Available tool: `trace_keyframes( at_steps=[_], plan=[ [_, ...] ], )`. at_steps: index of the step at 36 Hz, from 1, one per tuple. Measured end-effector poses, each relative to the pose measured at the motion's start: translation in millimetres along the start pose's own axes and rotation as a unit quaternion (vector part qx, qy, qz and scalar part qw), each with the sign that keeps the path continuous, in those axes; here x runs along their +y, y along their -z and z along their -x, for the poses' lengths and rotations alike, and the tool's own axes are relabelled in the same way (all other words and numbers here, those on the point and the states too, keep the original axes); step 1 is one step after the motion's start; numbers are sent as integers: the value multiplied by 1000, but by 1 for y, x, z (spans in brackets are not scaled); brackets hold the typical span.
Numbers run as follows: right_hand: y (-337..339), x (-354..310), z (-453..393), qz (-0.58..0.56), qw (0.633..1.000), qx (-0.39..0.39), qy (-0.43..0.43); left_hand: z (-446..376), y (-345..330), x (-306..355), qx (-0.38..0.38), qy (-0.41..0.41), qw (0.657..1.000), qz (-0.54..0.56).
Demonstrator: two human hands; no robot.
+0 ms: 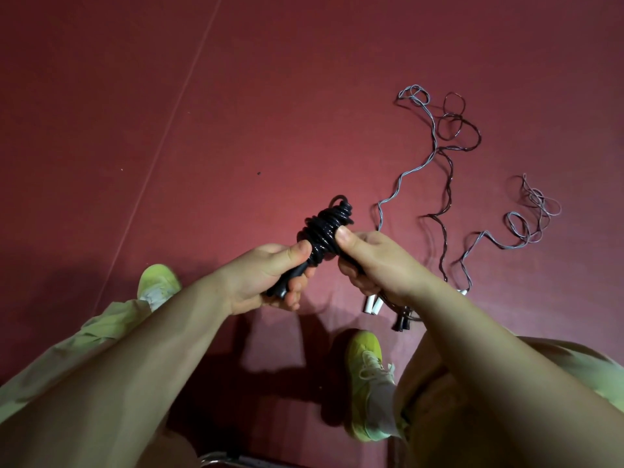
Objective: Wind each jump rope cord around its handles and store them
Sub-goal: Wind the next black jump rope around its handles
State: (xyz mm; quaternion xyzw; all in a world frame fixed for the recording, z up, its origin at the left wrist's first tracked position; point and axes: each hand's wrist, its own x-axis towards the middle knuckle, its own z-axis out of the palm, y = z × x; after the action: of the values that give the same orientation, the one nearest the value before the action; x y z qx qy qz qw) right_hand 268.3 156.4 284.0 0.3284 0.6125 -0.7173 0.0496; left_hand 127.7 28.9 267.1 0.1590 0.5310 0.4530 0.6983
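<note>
both hands held a black jump rope (324, 231) in the air above the dark red floor (236, 113), near the middle of the view. the left hand (266, 278) had its grip clamped around the black handles (287, 282), thumb pressed against the lower part of the wound cord. the right hand (374, 261) pinched the coil from the other side, its grip closed on the cord with the thumb on top. the black cord sat bunched in glossy loops around the upper part of the handles, one loop sticking up at the top. on the floor toward the right edge lay three more ropes, unwound: a grey rope (405, 170) snaking away from the person, a dark brown rope (449, 153) twisted beside and across it, and another grey rope (526, 214) curled in loose rings nearest the right edge. two white handles (373, 305) lay together just below the right hand, and dark handles (401, 321) lay just beside them. yellow-green shoes (368, 383) and light green trousers (84, 339) showed toward the lower edge of the floor.
</note>
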Motion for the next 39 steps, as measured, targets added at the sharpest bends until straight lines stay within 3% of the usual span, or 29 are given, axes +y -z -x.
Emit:
trace_keyframes(
  at_steps=[10, 14, 17, 20, 23, 24, 26, 28, 30, 32, 34, 39],
  plan=[
    [-1, 5, -5, 179, 977, 113, -16, -3, 5, 3, 74, -13, 994, -84],
    [-1, 8, -7, 158, 980, 117, -31, -9, 6, 2, 126, -26, 977, -170],
    [-6, 7, -6, 110, 987, 87, -77, -12, 3, -4, 161, -33, 935, -313],
    [-9, 6, -5, 56, 990, 86, -95, -10, 0, -9, 225, -54, 863, -450],
    [-8, 3, -5, 26, 993, 89, -79, -9, 1, -10, 273, -74, 820, -498],
    [-8, 1, -5, 23, 993, 91, -74, -8, 2, -8, 267, -71, 826, -492],
    [-8, 0, -4, 29, 992, 100, -66, -8, 0, -5, 217, -63, 875, -428],
    [-8, 1, -3, 35, 991, 119, -54, -5, -4, -1, 138, -45, 944, -297],
    [-7, 1, -3, 39, 990, 132, -33, 0, -7, 3, 79, 9, 989, -124],
    [-7, 0, -4, 26, 991, 129, -8, 4, -7, 7, 24, 71, 997, -5],
    [-7, -1, -4, -7, 994, 113, 9, 5, -6, 8, -25, 110, 992, 48],
    [-6, 0, -2, -2, 997, 75, 0, 3, -5, 8, -53, 129, 990, 30]
  ],
)
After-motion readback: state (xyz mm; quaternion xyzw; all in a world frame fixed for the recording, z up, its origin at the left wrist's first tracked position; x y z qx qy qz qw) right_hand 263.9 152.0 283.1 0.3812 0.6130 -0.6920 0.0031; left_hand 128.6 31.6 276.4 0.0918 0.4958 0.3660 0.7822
